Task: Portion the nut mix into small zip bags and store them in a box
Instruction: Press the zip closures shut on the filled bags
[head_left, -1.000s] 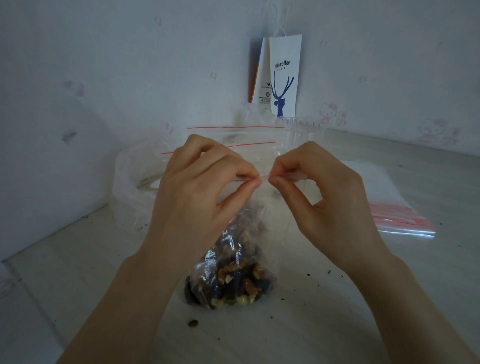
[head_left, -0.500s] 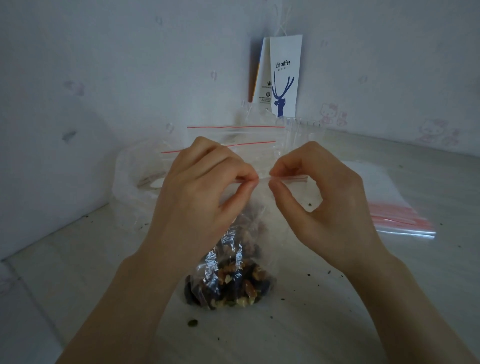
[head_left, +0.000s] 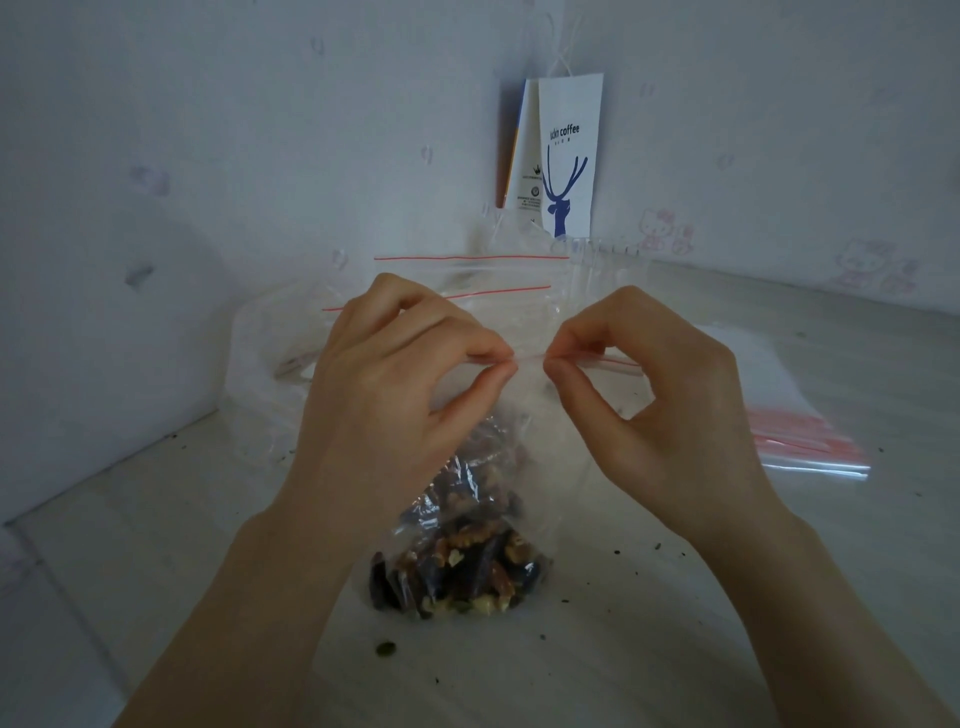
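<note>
The pale wall (head_left: 208, 156) meets the white table (head_left: 675, 649) along a straight edge at the far left. A crumpled clear plastic bag (head_left: 265, 374) lies near that edge, behind the left hand (head_left: 395, 395). That hand's fingers are curled, with thumb and forefinger pinching the red zip strip (head_left: 530, 357) of the small zip bag (head_left: 527, 410). The bag hangs upright from the strip between the two forearms, its bottom down at the tabletop. The nut mix (head_left: 457, 566) fills its lower part, below the left hand. The right hand (head_left: 660, 410) pinches the same strip just beside the left fingertips, its other fingers curled. A short length of strip runs on to its right.

Behind the hands two more upright zip bags (head_left: 467, 275) show red lines, and a white paper coffee bag (head_left: 569, 156) leans in the wall corner. A flat stack of empty zip bags (head_left: 800, 436) lies well apart to the right. A green seed (head_left: 385, 648) and dark crumbs dot the near tabletop. The light is dim.
</note>
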